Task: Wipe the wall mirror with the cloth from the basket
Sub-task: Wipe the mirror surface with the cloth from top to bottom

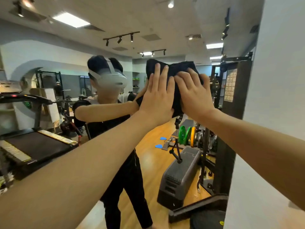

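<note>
The wall mirror fills most of the view and reflects the gym and a person in black wearing a headset. A black cloth is bunched flat against the glass at about head height, right of centre. My left hand lies on the cloth's left part, palm flat, fingers up and slightly apart. Pressing on its right part is my right hand, fingers spread. Both arms are stretched forward. No basket is in view.
A white wall borders the mirror on the right. The reflection holds a treadmill at the left, a grey step platform, coloured weight plates on a rack and a wooden floor.
</note>
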